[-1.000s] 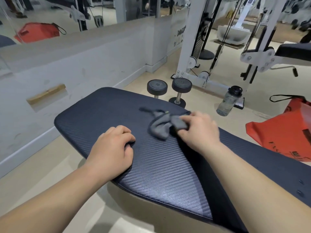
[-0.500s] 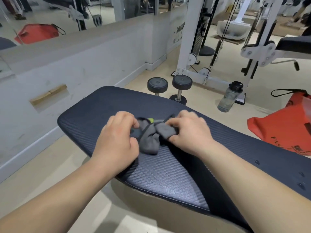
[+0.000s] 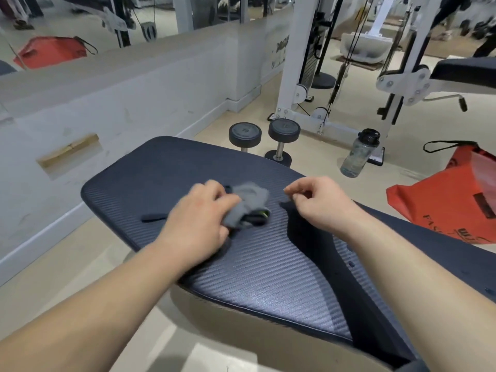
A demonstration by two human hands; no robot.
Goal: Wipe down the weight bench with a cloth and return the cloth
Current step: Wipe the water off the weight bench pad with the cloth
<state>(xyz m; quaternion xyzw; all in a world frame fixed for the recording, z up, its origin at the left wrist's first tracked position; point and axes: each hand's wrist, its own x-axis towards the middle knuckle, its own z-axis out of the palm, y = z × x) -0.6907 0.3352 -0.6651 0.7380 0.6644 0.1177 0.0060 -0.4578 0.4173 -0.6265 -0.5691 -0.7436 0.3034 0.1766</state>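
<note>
Head view: left hand (image 3: pixel 198 218) grips the bunched grey fabric cloth (image 3: pixel 251 197) at frame centre, on the dark blue ribbed padded weight bench (image 3: pixel 255 269). Right hand (image 3: pixel 319 202) is empty, fingers loosely curled. Risk: the wadded cloth may skip patches.

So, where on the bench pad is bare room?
Crowded middle: left hand gripping grey cloth, right hand beside. Bare: bench pad far end toward the dumbbells, and the near part, this side of the hands.
</note>
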